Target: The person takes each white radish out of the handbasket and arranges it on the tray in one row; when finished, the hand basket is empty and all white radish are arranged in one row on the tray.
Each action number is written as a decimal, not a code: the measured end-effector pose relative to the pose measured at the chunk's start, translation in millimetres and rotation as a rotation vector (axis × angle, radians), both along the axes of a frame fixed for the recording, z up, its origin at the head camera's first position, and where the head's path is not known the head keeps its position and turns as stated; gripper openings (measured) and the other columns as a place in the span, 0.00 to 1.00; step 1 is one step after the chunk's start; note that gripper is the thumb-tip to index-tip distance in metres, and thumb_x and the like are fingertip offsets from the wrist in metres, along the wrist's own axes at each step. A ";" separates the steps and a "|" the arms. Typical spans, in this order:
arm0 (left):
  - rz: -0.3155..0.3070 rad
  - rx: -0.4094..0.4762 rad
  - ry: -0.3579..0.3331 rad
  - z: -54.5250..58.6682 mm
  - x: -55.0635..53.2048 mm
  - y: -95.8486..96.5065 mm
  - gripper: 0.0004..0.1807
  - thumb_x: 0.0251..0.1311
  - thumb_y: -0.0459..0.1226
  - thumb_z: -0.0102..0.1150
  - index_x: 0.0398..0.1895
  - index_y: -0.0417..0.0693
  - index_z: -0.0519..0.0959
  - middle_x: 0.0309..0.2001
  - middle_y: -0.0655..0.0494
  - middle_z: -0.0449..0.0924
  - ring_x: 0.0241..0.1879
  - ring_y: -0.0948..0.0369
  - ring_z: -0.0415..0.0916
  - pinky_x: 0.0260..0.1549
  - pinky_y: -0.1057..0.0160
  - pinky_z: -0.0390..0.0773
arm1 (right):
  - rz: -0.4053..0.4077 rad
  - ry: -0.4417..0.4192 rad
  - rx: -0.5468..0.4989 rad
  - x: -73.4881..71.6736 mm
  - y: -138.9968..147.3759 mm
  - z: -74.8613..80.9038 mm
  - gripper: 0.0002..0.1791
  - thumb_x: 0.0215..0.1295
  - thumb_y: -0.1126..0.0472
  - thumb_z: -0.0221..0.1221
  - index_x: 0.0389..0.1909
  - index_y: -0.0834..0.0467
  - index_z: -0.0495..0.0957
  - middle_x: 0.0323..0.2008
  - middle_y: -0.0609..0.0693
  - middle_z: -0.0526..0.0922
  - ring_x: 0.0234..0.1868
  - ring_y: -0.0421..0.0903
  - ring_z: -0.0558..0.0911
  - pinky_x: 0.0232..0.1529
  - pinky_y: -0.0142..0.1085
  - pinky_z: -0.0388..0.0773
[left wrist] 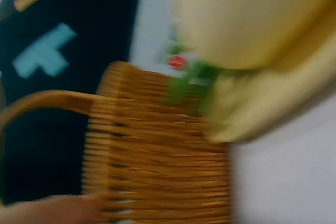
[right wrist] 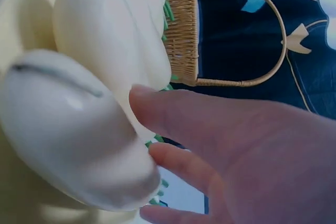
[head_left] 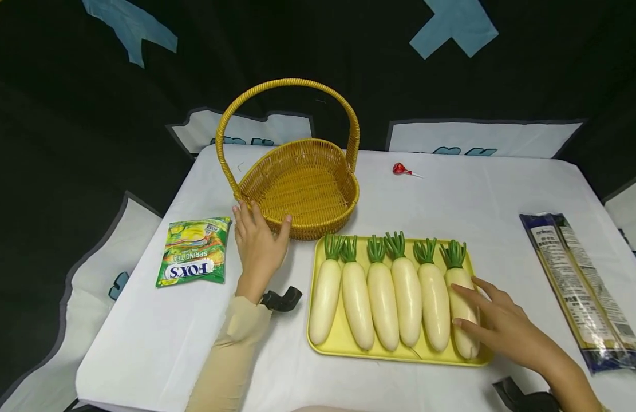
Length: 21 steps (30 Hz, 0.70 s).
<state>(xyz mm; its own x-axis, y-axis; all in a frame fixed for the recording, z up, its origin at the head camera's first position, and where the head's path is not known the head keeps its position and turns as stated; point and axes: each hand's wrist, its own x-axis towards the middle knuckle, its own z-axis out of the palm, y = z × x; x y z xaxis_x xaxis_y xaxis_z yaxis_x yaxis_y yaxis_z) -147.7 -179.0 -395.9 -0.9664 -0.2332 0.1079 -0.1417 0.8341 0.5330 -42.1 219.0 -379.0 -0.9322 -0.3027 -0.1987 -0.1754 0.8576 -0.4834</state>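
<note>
Several white radishes [head_left: 407, 294] with green stalks lie side by side on a yellow tray [head_left: 395, 357]. My right hand [head_left: 505, 323] is at the rightmost radish [head_left: 464, 317], thumb and fingers spread over it. In the right wrist view the thumb [right wrist: 173, 111] and fingers stand apart beside the radishes; whether they touch is hard to tell. My left hand [head_left: 261, 246] rests at the near left rim of a yellow wicker basket [head_left: 307, 186], fingers extended. The left wrist view is blurred and shows the basket's side [left wrist: 163, 150] with only part of a hand [left wrist: 52, 210].
A green candy bag [head_left: 194, 252] lies left of the left hand. Behind the tray is a red lollipop [head_left: 399, 168]. A long clear-and-blue package [head_left: 580, 286] lies at the right. The basket's tall handle [head_left: 289, 83] arches above it.
</note>
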 end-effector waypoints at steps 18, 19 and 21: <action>-0.691 0.329 0.634 167.3 22.7 56.7 0.28 0.58 0.38 0.55 0.63 0.44 0.63 0.63 0.52 0.64 0.65 0.62 0.57 0.65 0.60 0.56 | 0.052 0.475 -0.241 -85.7 -66.1 74.1 0.34 0.62 0.53 0.55 0.67 0.49 0.55 0.68 0.55 0.57 0.68 0.56 0.57 0.60 0.59 0.57; -0.716 0.320 0.706 173.1 12.0 64.1 0.27 0.57 0.36 0.55 0.61 0.41 0.65 0.61 0.50 0.66 0.63 0.61 0.60 0.64 0.62 0.57 | 0.052 0.506 -0.242 -101.2 -71.8 75.9 0.32 0.62 0.52 0.55 0.67 0.51 0.57 0.67 0.56 0.58 0.67 0.56 0.58 0.60 0.58 0.57; -0.719 0.267 0.796 182.8 -12.4 77.7 0.23 0.59 0.37 0.53 0.57 0.38 0.68 0.58 0.47 0.70 0.60 0.60 0.64 0.63 0.67 0.57 | 0.042 0.561 -0.220 -133.8 -82.5 78.0 0.31 0.62 0.52 0.54 0.65 0.54 0.60 0.66 0.58 0.59 0.66 0.57 0.59 0.62 0.57 0.57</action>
<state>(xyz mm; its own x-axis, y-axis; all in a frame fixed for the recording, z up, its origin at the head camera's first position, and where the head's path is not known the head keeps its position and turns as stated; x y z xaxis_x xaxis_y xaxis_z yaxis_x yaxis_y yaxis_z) -160.0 -101.3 -213.1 -0.5626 0.2468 0.7891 0.7937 0.4284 0.4319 -176.0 136.5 -300.9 -0.8632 -0.3195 0.3909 -0.4862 0.7348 -0.4729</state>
